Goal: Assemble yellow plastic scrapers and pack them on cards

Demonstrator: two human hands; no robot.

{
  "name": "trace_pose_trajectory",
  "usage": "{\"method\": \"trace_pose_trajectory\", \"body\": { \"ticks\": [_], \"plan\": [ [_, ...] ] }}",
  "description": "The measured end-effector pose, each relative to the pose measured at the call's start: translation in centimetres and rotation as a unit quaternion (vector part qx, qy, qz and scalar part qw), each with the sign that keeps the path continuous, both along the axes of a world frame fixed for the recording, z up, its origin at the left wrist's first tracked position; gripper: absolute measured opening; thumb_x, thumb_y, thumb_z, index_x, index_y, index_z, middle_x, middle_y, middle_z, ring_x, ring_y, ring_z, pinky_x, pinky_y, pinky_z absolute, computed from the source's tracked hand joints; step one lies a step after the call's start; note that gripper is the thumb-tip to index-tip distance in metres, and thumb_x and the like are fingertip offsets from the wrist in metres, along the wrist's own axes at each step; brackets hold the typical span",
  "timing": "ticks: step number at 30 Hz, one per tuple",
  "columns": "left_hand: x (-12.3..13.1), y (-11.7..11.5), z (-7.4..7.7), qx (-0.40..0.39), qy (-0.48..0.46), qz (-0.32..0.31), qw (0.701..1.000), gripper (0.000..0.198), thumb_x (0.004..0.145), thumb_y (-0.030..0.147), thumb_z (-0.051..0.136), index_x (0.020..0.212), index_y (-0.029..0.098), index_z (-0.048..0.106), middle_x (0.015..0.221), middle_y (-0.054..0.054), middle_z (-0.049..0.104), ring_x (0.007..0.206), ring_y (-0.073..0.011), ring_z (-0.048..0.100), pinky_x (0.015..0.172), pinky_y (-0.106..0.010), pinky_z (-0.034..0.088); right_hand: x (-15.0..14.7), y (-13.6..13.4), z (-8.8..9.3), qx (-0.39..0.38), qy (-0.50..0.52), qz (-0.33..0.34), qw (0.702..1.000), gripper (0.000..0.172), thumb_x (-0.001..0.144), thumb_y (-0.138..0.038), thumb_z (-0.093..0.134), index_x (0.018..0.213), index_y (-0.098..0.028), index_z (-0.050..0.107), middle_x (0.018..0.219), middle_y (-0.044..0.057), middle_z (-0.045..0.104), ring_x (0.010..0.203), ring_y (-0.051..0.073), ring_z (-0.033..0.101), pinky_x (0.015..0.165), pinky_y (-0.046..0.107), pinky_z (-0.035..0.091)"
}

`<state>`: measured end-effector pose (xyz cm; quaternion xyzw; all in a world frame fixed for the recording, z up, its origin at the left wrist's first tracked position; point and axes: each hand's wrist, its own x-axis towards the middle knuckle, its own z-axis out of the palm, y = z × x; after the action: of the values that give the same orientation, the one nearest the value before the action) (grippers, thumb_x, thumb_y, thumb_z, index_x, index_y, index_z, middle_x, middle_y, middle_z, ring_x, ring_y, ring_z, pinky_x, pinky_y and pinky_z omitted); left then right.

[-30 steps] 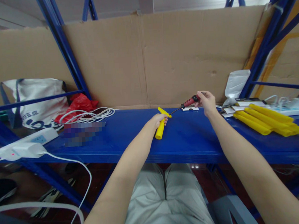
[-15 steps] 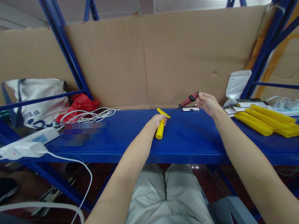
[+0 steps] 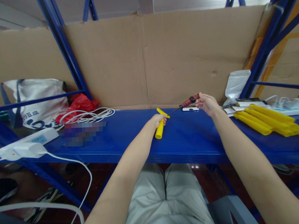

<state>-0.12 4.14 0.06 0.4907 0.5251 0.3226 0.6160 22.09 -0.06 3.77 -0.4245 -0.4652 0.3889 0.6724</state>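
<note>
My left hand (image 3: 160, 120) is wrapped round a yellow handle-like piece (image 3: 159, 131), a tube with a narrower crosspiece at its far end. It is held just above the blue shelf, partly hidden by my fingers. My right hand (image 3: 207, 103) grips the rear end of a screwdriver (image 3: 189, 101) with a red and black handle. The thin dark shaft slants down to the left, its tip reaching the yellow piece beside my left fingers. Whether the tip sits in a screw is too small to tell.
Several yellow tubes (image 3: 267, 121) lie on the right of the blue shelf (image 3: 131, 143), near a white pouch (image 3: 237, 85). At left are a white power strip (image 3: 38, 139), coiled white cables (image 3: 97, 115), a red bag (image 3: 81, 104) and a cloth bag (image 3: 42, 101). Cardboard (image 3: 106, 60) stands behind.
Both hands keep their hold, and the screwdriver stays against the yellow piece with almost no visible movement. The whole view has shifted very slightly.
</note>
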Motion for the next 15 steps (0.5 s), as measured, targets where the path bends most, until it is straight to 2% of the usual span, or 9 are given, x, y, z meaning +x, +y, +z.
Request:
{"method": "trace_pose_trajectory", "body": {
  "ticks": [2,4,9,15],
  "plan": [
    [-0.01,0.03,-0.03,0.001,-0.002,0.001,1.000,0.011,0.088,0.008,0.043,0.084,0.012,0.052,0.047,0.006,0.041,0.036,-0.0054,0.035,0.039,-0.017,0.030,-0.06,-0.06,0.06,0.001,0.006,0.011,1.000,0.017,0.085,-0.028,0.059,0.074,-0.017,0.051,0.055,-0.002,0.060,0.041,0.007,0.053,0.039,0.015,0.041],
    [-0.02,0.10,-0.07,0.001,-0.002,0.002,1.000,0.011,0.088,0.008,0.043,0.085,0.012,0.052,0.048,0.006,0.041,0.036,-0.0053,0.035,0.039,-0.017,0.030,-0.09,-0.03,0.05,-0.001,0.007,0.015,1.000,0.017,0.086,-0.025,0.057,0.073,-0.018,0.049,0.053,-0.004,0.058,0.039,0.006,0.051,0.038,0.015,0.041],
    [-0.03,0.33,-0.22,0.000,-0.004,0.004,1.000,0.011,0.088,0.008,0.043,0.085,0.012,0.053,0.048,0.006,0.041,0.037,-0.0053,0.035,0.039,-0.017,0.030,0.12,0.29,-0.19,-0.010,0.004,-0.015,1.000,0.030,0.078,-0.035,0.067,0.068,-0.020,0.043,0.045,-0.008,0.046,0.033,0.007,0.045,0.032,0.016,0.035],
    [-0.03,0.23,-0.16,0.004,-0.008,0.009,1.000,0.011,0.088,0.009,0.045,0.081,0.012,0.052,0.048,0.006,0.041,0.037,-0.0050,0.035,0.039,-0.017,0.029,0.39,0.51,-0.53,-0.033,-0.014,-0.040,0.999,0.031,0.076,-0.040,0.068,0.069,-0.020,0.045,0.040,-0.007,0.044,0.030,0.007,0.041,0.030,0.017,0.033]
  ]
}}
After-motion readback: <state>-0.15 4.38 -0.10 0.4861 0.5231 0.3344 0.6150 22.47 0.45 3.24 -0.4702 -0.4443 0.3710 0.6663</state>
